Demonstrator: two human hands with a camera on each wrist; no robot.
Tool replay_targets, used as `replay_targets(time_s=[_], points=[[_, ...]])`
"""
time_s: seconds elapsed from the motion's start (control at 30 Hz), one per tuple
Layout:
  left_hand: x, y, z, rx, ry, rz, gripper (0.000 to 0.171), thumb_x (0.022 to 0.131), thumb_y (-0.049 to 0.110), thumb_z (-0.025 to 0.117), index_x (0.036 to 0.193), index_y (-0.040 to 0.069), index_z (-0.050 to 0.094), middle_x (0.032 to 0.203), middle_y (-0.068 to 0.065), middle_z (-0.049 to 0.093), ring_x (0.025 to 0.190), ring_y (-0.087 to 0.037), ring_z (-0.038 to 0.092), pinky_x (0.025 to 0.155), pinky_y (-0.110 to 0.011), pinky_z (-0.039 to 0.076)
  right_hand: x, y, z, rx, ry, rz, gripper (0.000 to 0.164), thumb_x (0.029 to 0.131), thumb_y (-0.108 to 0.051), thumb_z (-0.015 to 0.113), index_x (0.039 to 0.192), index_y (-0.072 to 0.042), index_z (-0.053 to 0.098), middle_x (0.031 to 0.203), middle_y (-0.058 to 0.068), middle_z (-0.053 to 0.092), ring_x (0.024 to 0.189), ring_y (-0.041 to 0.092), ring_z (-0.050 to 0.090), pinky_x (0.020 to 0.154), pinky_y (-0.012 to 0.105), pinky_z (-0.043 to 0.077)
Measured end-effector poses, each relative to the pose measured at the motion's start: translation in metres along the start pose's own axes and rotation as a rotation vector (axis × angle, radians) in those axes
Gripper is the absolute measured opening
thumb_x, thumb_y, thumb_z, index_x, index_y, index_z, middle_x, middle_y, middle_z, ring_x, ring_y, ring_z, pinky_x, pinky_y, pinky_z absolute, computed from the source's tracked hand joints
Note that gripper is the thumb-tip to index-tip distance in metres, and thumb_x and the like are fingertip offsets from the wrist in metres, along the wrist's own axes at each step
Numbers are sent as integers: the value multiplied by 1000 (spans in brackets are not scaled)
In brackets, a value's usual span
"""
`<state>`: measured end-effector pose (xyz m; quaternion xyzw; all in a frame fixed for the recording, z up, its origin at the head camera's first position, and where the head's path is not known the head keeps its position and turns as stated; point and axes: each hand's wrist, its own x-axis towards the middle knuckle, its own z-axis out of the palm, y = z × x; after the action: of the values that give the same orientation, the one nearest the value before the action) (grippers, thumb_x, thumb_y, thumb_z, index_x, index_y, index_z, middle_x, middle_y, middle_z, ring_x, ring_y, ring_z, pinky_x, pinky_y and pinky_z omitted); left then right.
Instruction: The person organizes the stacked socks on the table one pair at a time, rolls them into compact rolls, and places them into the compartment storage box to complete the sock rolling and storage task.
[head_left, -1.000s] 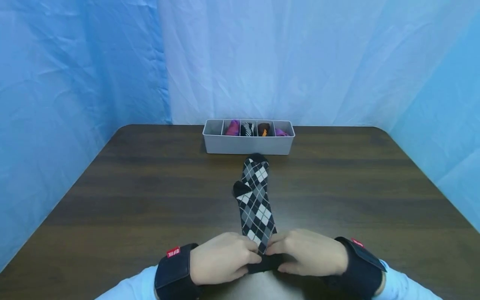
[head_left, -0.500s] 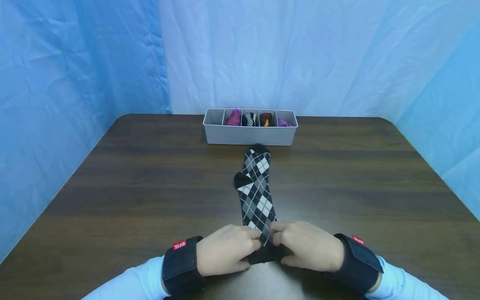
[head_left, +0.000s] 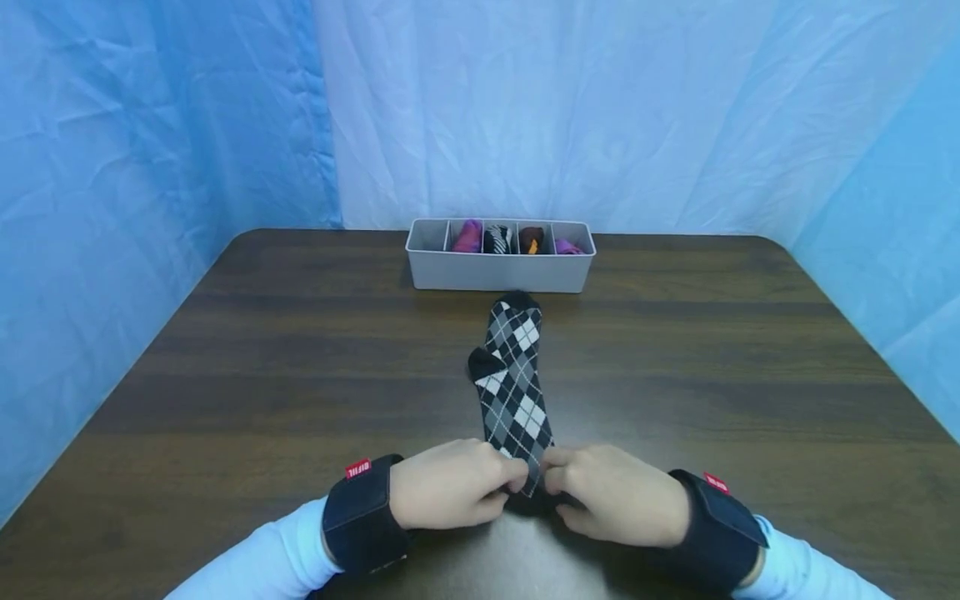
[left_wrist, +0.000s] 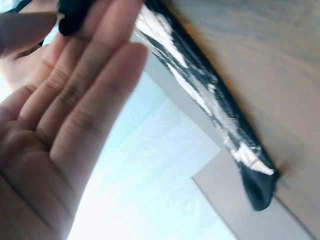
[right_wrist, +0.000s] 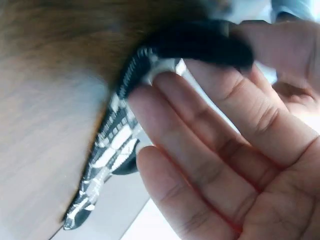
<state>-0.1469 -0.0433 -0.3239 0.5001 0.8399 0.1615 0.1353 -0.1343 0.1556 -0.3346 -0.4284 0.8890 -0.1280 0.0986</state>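
Note:
A pair of black, grey and white argyle socks (head_left: 519,404) lies lengthwise on the table, one over the other, with black toes pointing away from me. At the near end, my left hand (head_left: 456,485) pinches the left side of the black cuff (left_wrist: 74,14) between thumb and fingertips. My right hand (head_left: 617,497) pinches the cuff's right side, its thumb against the black fabric in the right wrist view. There the cuff bends up off the table between thumb and fingers. From the head view, the hands hide most of the cuff.
Beyond the toes stands a grey divided box (head_left: 498,273). Rolled socks fill several compartments: pink (head_left: 468,237), black-and-white striped (head_left: 497,239), brown (head_left: 532,239) and purple (head_left: 567,247). The leftmost compartment shows bare. Blue sheeting (head_left: 585,108) hangs around the dark wooden table (head_left: 262,358).
The head view tilted down slightly early on. My left hand has since risen a little with the cuff's left side, and less black cuff shows between the hands. The right hand barely moved.

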Motion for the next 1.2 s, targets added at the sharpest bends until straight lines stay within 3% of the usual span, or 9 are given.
replay_targets(time_s=[0.13, 0.23, 0.33, 0.43, 0.63, 0.87, 1.0, 1.2], points=[[0, -13, -2, -80, 8, 32, 8, 81, 6, 51, 86, 11, 50, 57, 8, 37, 45, 3, 31, 45, -7, 26, 4, 6, -3, 103, 27, 1, 10, 76, -9, 58, 83, -16, 56, 68, -12, 47, 55, -3, 39, 51, 13, 36], [1, -19, -2, -67, 35, 19, 7, 82, 6, 50, 86, 12, 50, 59, 7, 39, 47, 2, 34, 47, -8, 28, 9, 9, -4, 171, 32, 30, 17, 78, -7, 57, 91, -15, 50, 59, -11, 43, 46, -3, 36, 45, 13, 33], [1, -18, 0, 13, 70, -8, 8, 81, 8, 51, 83, 14, 55, 64, 8, 45, 52, 1, 38, 49, -8, 30, 10, 10, -3, 180, 46, 25, 15, 78, -6, 56, 87, -15, 50, 57, -11, 42, 46, -4, 35, 44, 12, 32], [1, -17, 2, 128, 95, -13, 10, 80, 10, 52, 82, 17, 59, 68, 10, 49, 57, 2, 41, 51, -9, 32, 11, 11, -2, 156, 38, 26, 9, 77, -9, 58, 82, -16, 54, 66, -10, 49, 52, -3, 40, 49, 13, 36], [0, -15, 4, 309, 94, -17, 16, 76, 28, 61, 88, 19, 66, 78, 8, 49, 68, -3, 41, 54, -12, 33, 12, 12, 2, 10, 60, 33, 15, 68, -22, 68, 81, -18, 62, 85, -9, 48, 69, 1, 43, 60, 15, 40], [2, -13, 7, 419, 96, 8, 18, 70, 28, 66, 85, 18, 65, 74, 8, 52, 69, -4, 45, 56, -15, 36, 13, 11, 0, -45, 55, 38, 18, 64, -21, 70, 78, -17, 60, 76, -8, 52, 64, 1, 42, 58, 17, 39], [4, -15, 4, 359, 109, -16, 9, 71, 20, 63, 79, 17, 63, 69, 9, 52, 64, -3, 45, 55, -14, 34, 15, 13, -5, -29, 57, 38, 15, 67, -16, 67, 79, -18, 59, 73, -9, 55, 61, 0, 43, 58, 17, 39], [6, -21, -5, 129, 99, -71, 13, 75, 11, 57, 87, 16, 53, 58, 10, 47, 50, 0, 41, 47, -12, 31, 19, 18, -13, 128, 38, 21, 17, 73, -8, 58, 85, -20, 57, 67, -13, 55, 51, -3, 40, 50, 14, 36]])
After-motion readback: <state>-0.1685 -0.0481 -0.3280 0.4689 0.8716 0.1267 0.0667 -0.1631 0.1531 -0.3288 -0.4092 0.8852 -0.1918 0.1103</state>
